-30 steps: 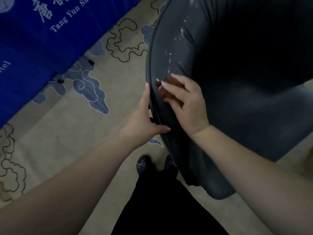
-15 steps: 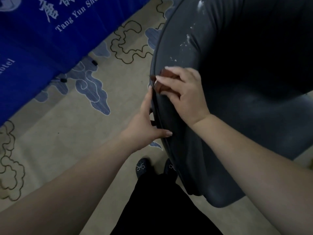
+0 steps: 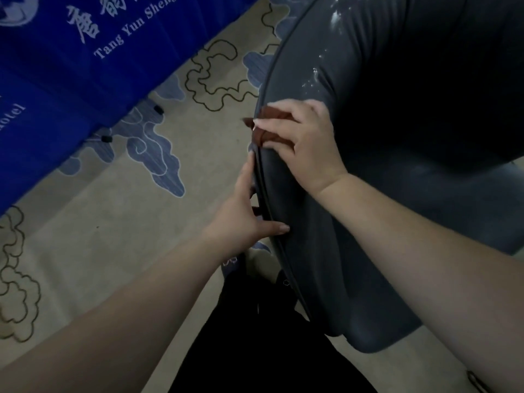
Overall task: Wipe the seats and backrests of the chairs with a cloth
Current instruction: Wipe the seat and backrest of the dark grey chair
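Observation:
A dark grey padded chair (image 3: 382, 194) fills the right side, its curved backrest rim facing me. White specks (image 3: 314, 78) dot the rim further up. My right hand (image 3: 300, 143) presses a small reddish-brown cloth (image 3: 266, 129) flat against the top of the rim, fingers straight over it. My left hand (image 3: 243, 214) grips the rim's outer edge just below, with the thumb on the inner face and the fingers behind. The seat lies in shadow at the right.
A beige carpet (image 3: 113, 222) with blue cloud patterns covers the floor. A blue cloth banner with white lettering (image 3: 71, 58) hangs at the upper left, close to the chair. My dark trousers and shoes (image 3: 255, 336) are below, right against the chair's back.
My right hand has slid the cloth up along the backrest rim toward the white specks. My left hand has kept its hold on the rim's edge.

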A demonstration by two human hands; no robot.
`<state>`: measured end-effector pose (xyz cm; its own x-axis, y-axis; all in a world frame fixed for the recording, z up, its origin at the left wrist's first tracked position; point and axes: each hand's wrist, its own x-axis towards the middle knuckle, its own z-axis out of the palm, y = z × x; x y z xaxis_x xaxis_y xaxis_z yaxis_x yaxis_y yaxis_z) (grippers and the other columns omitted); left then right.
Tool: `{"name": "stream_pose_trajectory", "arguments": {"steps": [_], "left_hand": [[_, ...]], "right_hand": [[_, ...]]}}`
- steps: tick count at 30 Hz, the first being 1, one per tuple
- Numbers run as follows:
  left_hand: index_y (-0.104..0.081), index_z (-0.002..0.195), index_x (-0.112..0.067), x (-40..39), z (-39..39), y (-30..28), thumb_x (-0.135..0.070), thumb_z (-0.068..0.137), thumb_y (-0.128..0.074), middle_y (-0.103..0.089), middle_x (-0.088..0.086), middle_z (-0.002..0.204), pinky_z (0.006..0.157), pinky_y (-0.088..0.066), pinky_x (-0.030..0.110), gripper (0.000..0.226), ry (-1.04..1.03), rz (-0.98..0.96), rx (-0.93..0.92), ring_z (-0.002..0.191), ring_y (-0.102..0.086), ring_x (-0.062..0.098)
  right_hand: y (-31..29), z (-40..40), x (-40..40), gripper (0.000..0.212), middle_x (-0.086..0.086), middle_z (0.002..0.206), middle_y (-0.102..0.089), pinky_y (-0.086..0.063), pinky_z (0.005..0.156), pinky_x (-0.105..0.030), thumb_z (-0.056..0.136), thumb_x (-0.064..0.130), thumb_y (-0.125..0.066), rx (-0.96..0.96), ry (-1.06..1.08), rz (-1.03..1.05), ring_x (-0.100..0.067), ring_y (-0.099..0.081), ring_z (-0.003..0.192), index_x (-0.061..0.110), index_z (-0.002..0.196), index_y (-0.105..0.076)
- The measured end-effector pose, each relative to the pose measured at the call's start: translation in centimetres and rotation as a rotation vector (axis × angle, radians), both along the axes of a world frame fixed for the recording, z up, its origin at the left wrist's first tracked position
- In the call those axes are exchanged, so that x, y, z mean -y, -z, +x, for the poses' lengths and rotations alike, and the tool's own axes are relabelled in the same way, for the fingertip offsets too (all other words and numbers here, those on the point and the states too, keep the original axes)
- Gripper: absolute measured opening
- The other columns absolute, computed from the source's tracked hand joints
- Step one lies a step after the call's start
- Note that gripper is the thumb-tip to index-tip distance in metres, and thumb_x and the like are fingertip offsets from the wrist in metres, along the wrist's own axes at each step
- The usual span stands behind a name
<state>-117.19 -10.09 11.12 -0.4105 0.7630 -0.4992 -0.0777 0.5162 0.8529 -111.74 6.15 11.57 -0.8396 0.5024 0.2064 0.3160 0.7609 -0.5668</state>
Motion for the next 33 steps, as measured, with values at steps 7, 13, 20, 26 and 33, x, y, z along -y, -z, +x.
{"name": "stream_pose_trajectory", "arguments": {"steps": [7, 13, 20, 26, 33], "left_hand": [[0.009, 0.15, -0.041, -0.8, -1.5, -0.1, -0.004, 0.066, -0.085, -0.039, -0.008, 0.148, 0.091, -0.055, 0.039, 0.132, 0.013, -0.019, 0.057, 0.129, -0.049, 0.022], [0.005, 0.152, -0.037, -2.6, -3.8, -0.4, -0.006, 0.067, -0.085, -0.037, -0.001, 0.149, 0.096, -0.052, 0.041, 0.128, 0.048, -0.011, 0.063, 0.13, -0.047, 0.019], [-0.003, 0.153, -0.031, -3.1, -5.3, -0.2, -0.007, 0.067, -0.085, -0.042, -0.006, 0.145, 0.097, -0.051, 0.038, 0.122, 0.111, 0.0, 0.059, 0.129, -0.047, 0.011], [-0.009, 0.152, -0.034, -3.6, -5.8, 0.2, -0.014, 0.062, -0.09, -0.043, -0.014, 0.142, 0.093, -0.053, 0.032, 0.123, 0.14, 0.012, 0.043, 0.111, -0.049, -0.016], [-0.02, 0.149, -0.027, -4.6, -7.3, 0.6, -0.016, 0.063, -0.089, -0.053, -0.006, 0.131, 0.097, -0.051, 0.04, 0.111, 0.2, -0.024, 0.03, 0.116, -0.058, 0.016]], "right_hand": [[1.2, 5.1, 3.2, 0.038, -0.002, 0.125, -0.062, -0.042, 0.099, -0.042, 0.079, 0.008, -0.075, -0.049, 0.094, -0.071, -0.036, -0.048, 0.109, 0.021, 0.114, -0.073], [-0.4, -1.5, -0.8, 0.031, 0.001, 0.126, -0.062, -0.042, 0.096, -0.049, 0.083, 0.017, -0.07, -0.019, 0.122, -0.005, -0.036, -0.047, 0.11, 0.026, 0.113, -0.073], [-0.1, 1.8, 2.4, 0.031, -0.001, 0.122, -0.064, -0.037, 0.1, -0.032, 0.08, 0.008, -0.075, -0.014, 0.127, -0.072, -0.035, -0.048, 0.108, 0.021, 0.108, -0.076], [-1.0, -3.8, -1.7, 0.028, 0.003, 0.123, -0.063, -0.042, 0.094, -0.047, 0.084, 0.017, -0.071, 0.018, 0.165, 0.031, -0.035, -0.047, 0.109, 0.025, 0.11, -0.075], [0.4, 0.4, 2.3, 0.029, -0.001, 0.122, -0.064, -0.041, 0.096, -0.044, 0.082, 0.009, -0.072, -0.042, 0.185, -0.014, -0.035, -0.048, 0.107, 0.022, 0.108, -0.076]]}}
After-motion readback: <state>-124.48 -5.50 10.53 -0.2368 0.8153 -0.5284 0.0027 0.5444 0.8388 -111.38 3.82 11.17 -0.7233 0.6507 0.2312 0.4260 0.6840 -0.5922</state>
